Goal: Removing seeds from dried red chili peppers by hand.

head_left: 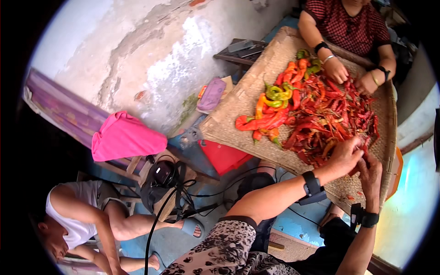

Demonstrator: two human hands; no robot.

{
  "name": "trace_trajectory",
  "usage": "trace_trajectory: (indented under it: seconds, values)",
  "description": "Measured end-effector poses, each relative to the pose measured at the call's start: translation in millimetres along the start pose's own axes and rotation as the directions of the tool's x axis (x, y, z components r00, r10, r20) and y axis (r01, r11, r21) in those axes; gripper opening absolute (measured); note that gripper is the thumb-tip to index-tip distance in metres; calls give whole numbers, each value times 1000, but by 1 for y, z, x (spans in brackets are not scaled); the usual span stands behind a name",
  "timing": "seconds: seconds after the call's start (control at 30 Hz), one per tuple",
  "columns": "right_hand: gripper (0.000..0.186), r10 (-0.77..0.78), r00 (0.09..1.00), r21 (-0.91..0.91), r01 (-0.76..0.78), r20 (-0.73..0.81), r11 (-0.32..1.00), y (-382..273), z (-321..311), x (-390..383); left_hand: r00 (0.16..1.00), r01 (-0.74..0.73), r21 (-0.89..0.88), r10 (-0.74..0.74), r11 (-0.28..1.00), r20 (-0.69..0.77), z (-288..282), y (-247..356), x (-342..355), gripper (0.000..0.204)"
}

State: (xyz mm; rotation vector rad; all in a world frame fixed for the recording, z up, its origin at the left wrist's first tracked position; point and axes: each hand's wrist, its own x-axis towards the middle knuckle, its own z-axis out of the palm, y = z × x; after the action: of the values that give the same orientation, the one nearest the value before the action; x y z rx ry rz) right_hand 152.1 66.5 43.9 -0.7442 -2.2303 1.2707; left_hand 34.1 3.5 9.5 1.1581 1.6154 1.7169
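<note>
My left hand (344, 158) and my right hand (370, 176) meet over the near right part of a woven tray (233, 110). Their fingers are closed close together around a dried red chili pepper (365, 145), partly hidden by the fingertips. Beside them a heap of shrivelled dark red chili peppers (316, 121) covers the tray's middle and right. Plumper fresh peppers (270, 120), red, orange and green, lie along its left part. At the far side, another person's two hands (350, 78) rest in the same heap, fingers bent down among the peppers.
A second person (78, 215) in a white sleeveless top sits low at the left. A stool (172, 197) carries a dark device with black cables trailing over the floor. Pink cloth (128, 137) lies on a bench by the wall; a red sheet (224, 156) is below the tray's corner.
</note>
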Motion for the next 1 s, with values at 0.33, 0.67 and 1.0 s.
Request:
trace_trajectory:
  seconds: [0.33, 0.67, 1.0]
  values:
    - [22, -109, 747, -306, -131, -656, 943, 32, -67, 36, 986, -47, -7, 45, 999, -159, -52, 9, 15, 19]
    - [21, -144, 978, -572, 33, -149, 820, 46, -47, 14, 997, 48, -55, -51, 997, -56, -59, 25, 4, 19]
    - [14, -168, 957, -410, 58, -238, 910, 37, -31, 20, 999, 34, -5, -34, 999, -15, -63, 24, 3, 17]
